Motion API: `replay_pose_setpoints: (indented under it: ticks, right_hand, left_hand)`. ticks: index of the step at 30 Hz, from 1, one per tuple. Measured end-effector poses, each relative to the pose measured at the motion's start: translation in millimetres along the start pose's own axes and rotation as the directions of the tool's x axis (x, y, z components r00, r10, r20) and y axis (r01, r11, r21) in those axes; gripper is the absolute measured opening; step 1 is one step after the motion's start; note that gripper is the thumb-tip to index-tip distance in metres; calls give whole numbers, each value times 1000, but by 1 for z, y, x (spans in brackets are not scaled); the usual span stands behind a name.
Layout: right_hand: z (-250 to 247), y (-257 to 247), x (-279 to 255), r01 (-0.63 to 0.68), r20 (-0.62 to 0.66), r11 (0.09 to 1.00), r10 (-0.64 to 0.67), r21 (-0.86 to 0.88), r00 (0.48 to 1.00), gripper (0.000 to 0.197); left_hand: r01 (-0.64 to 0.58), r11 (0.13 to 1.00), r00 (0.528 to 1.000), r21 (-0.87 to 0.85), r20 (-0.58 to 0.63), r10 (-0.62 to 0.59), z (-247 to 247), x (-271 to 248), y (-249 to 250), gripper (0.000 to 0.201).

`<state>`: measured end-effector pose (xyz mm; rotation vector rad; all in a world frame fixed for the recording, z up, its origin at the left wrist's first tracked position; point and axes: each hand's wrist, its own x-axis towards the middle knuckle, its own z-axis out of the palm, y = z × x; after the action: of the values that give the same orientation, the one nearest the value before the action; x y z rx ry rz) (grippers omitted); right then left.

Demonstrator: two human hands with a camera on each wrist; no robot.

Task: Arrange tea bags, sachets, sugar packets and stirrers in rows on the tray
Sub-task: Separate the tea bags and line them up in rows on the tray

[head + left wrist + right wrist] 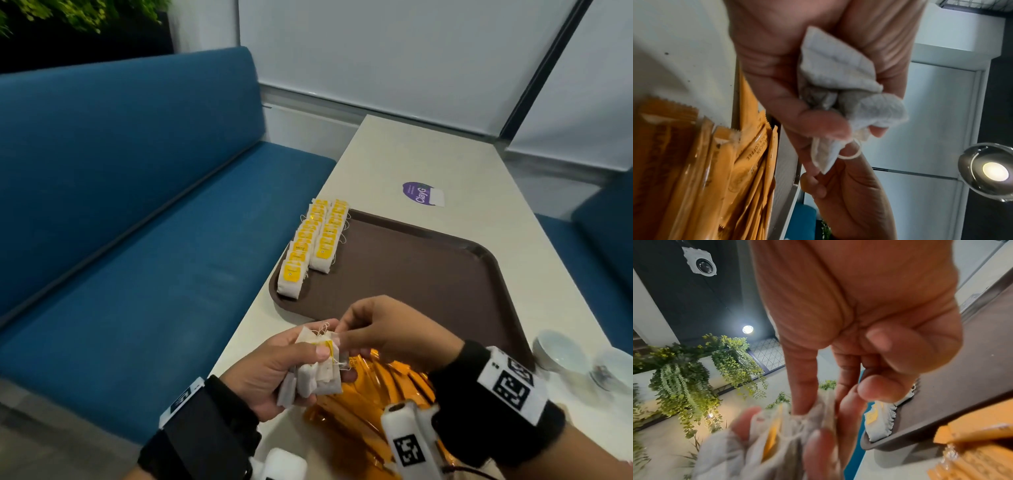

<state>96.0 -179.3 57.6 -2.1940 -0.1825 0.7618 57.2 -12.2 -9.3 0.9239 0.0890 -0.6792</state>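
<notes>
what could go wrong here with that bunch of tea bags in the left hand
1. The strings look tangled in the bunch of tea bags that the left hand grips; when the right hand pulls one out, it may drag others onto the orange sachets below.
2. The squeezed bags could crease or tear.
3. Placing the next bag close to the two rows at the edge of the tray may nudge them out of line.

Between the left hand's fingers [875,53], the tea bags [838,73] are matt, crinkled, porous paper. Below the fingers, the coffee sachets [748,162] look glossy foil-plastic; beyond them, a smooth matt plastic tray [428,274].
</notes>
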Motion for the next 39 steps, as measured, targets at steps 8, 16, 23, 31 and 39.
replay_pose_setpoints:
  ticks: [8,16,23,31,39]
  right_hand:
    - [-9,18,-12,63,-203,954,-2,294,979,6]
    - [-6,31,-14,109,-243,833,31,542,969,22]
    - [-2,37,-14,55,-111,880,-2,473,994,35]
    - [4,36,-15,45,-89,813,9,581,996,48]
    - [8,35,-10,-88,-15,729,133,679,991,29]
  left_hand:
    - [-26,1000,998,-1,-54,26,13,4,0,42]
    - [-137,990,981,-47,-148,129,16,12,0,37]
    - [-175,984,973,43,-147,179,16,13,0,32]
    - [-198,953,960,229,-152,236,13,12,-2,22]
    - [-253,896,949,365,-87,304,17,7,-6,30]
